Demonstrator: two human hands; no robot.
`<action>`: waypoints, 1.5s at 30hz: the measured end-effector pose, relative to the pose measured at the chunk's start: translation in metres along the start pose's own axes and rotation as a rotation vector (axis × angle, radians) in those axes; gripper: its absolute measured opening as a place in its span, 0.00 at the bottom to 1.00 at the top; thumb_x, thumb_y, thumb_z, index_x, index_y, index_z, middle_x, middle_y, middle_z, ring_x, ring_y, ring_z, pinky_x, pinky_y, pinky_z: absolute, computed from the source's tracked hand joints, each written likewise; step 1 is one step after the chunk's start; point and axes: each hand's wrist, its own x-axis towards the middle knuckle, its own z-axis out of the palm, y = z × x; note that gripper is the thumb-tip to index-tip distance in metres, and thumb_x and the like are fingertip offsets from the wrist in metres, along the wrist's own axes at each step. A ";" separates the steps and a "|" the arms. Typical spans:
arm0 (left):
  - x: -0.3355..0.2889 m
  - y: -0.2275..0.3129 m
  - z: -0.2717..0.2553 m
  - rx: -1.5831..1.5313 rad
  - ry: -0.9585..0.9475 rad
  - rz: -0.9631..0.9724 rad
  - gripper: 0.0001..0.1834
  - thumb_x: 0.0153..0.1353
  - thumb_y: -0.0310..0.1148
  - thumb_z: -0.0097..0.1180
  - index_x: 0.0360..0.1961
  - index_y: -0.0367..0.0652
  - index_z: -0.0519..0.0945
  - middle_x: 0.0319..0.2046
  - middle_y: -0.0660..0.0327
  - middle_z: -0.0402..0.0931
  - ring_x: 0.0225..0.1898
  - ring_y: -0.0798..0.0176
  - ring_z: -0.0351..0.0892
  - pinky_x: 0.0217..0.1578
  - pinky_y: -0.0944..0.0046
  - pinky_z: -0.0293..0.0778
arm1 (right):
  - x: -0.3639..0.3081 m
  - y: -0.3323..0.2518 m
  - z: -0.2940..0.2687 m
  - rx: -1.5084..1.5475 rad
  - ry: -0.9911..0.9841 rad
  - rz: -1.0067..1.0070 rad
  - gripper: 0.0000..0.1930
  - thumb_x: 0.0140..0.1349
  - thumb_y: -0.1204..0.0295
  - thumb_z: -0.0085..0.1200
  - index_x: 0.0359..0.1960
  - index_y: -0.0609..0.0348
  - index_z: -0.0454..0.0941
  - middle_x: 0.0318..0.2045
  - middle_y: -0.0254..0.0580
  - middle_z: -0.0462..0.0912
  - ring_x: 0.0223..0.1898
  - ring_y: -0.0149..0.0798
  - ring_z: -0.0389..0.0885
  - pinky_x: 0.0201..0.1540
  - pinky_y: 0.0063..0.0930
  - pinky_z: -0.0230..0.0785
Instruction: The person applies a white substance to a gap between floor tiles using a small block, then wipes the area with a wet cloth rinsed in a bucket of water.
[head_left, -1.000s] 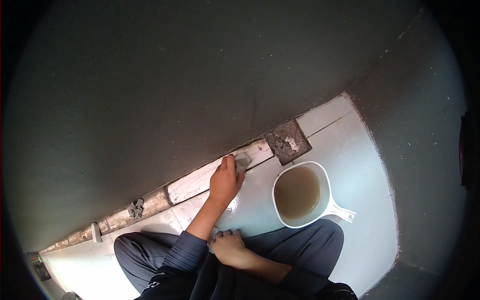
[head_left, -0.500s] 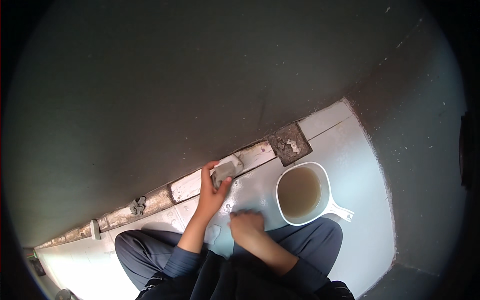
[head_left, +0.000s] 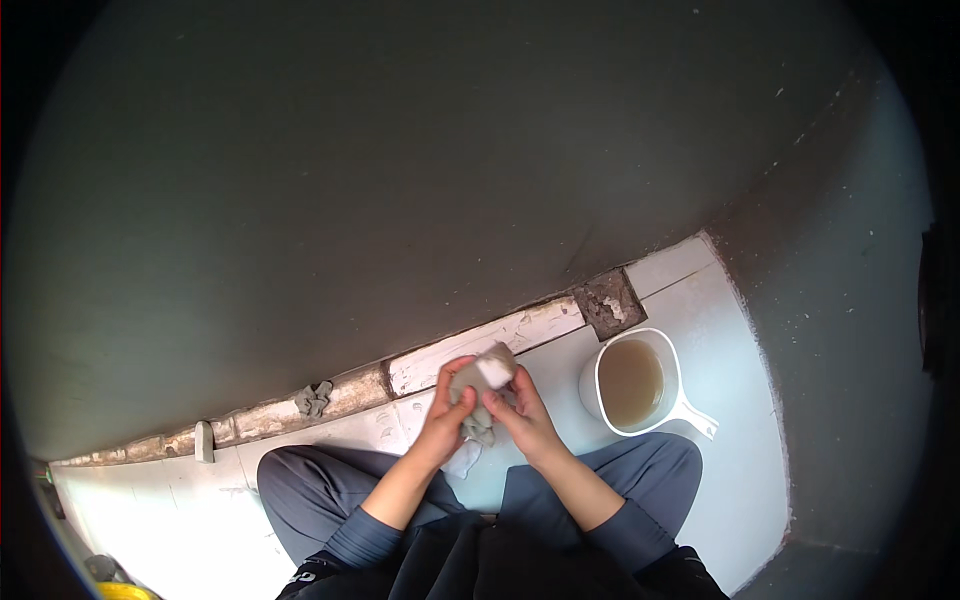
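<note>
My left hand (head_left: 438,428) is closed on a damp-looking grey cloth (head_left: 466,385), which is bunched against a small white-and-tan block (head_left: 495,367). The fingers of my right hand (head_left: 528,425) grip the right side of that block, with the thumb near the cloth. Both hands are together above the white tiled floor, in front of my bent knees. One end of the cloth hangs below the thumbs. Whether the block is a sponge or something hard, I cannot tell. Under the hands lies a thin whitish scrap (head_left: 462,461).
At right stands a white dipper (head_left: 592,392) with cloudy brown water, its handle toward my right knee. A white strip (head_left: 490,338) runs along the dark wall (head_left: 330,200), beside a rough square recess (head_left: 608,304). Further left are a crumpled grey rag (head_left: 314,399) and a small pale block (head_left: 203,442).
My left hand has drawn the block and grey cloth back from the white strip toward me. My right hand has risen from a closed pose near my lap and gripped the block.
</note>
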 end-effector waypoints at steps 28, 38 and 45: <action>-0.006 0.021 -0.011 0.116 0.111 -0.005 0.12 0.64 0.35 0.38 0.44 0.40 0.66 0.36 0.54 0.74 0.30 0.65 0.77 0.27 0.70 0.72 | -0.015 -0.096 -0.078 -0.367 0.248 -0.400 0.20 0.51 0.74 0.60 0.44 0.62 0.65 0.37 0.40 0.75 0.38 0.29 0.72 0.43 0.22 0.65; -0.015 -0.013 0.015 0.383 -0.021 -0.256 0.10 0.63 0.36 0.47 0.38 0.40 0.70 0.30 0.62 0.71 0.28 0.71 0.70 0.34 0.73 0.66 | -0.036 -0.097 -0.116 -1.569 0.544 0.099 0.25 0.35 0.66 0.67 0.37 0.61 0.74 0.34 0.53 0.79 0.38 0.52 0.76 0.41 0.39 0.68; -0.016 -0.019 0.022 0.606 -0.135 -0.181 0.10 0.62 0.36 0.48 0.34 0.38 0.71 0.30 0.60 0.69 0.36 0.68 0.67 0.41 0.70 0.63 | -0.033 -0.090 -0.121 -1.522 0.482 -0.005 0.25 0.37 0.69 0.67 0.40 0.59 0.72 0.38 0.49 0.75 0.42 0.51 0.72 0.44 0.39 0.67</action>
